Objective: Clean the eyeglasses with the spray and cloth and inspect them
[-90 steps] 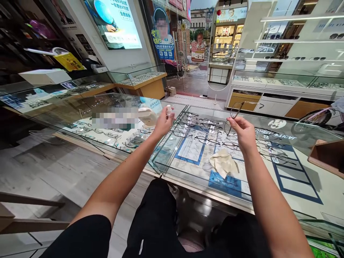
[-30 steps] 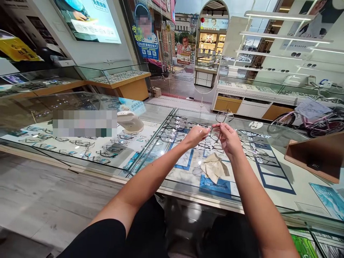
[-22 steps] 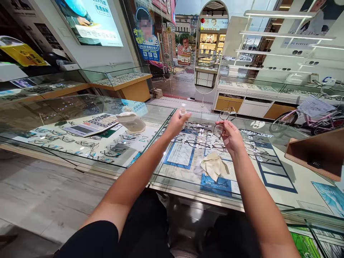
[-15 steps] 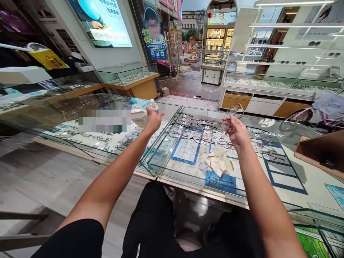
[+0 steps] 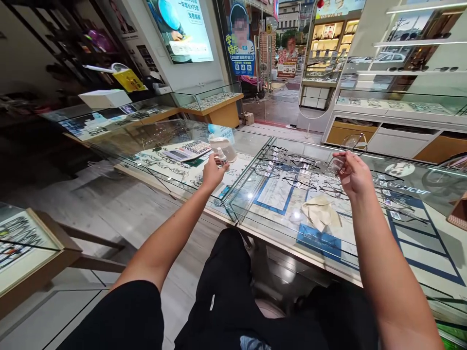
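My left hand is closed around a small bottle with a white top, above the left part of the glass counter. Just behind the bottle is a pale, rounded container. In my right hand, a pair of thin-rimmed eyeglasses is pinched by one side, held up over the counter. Below lies a crumpled beige cleaning cloth, partly over a blue card. Several dark-framed glasses are lined up in rows between my hands.
A calculator rests on the left of the glass counter. A wooden-edged display case stands at lower left. A tall mirror and lit shelves are at the back.
The view has swung left, so the counter appears further right. My left hand has lowered and turned the bottle beside the pale container. My right hand still holds the eyeglasses up.
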A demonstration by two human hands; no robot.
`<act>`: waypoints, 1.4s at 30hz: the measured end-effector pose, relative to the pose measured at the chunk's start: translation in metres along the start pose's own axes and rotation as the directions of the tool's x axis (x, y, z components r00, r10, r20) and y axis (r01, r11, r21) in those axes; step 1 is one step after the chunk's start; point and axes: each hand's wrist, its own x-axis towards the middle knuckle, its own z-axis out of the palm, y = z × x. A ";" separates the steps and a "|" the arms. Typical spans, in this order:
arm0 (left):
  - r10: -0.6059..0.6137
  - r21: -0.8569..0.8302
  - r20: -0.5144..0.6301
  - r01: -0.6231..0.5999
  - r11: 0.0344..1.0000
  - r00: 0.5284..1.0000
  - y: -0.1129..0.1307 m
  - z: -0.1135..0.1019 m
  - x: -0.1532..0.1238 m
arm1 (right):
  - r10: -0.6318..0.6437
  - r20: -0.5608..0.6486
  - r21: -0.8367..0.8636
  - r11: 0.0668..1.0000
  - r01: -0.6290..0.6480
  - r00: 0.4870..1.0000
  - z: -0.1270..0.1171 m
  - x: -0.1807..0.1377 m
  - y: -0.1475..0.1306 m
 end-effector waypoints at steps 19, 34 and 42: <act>0.563 0.055 -0.045 -0.561 0.826 0.825 0.087 0.028 -0.077 | 0.021 0.016 0.044 0.999 -0.022 1.000 0.004 -0.002 -0.003; 0.391 -0.347 0.747 -0.186 0.919 0.538 0.187 0.130 -0.141 | 0.049 0.029 0.034 0.998 -0.050 0.998 0.013 -0.006 -0.005; 0.389 -0.559 0.797 0.320 0.765 0.462 0.205 0.126 -0.107 | 0.042 0.031 0.039 0.998 -0.043 0.999 0.014 -0.008 -0.010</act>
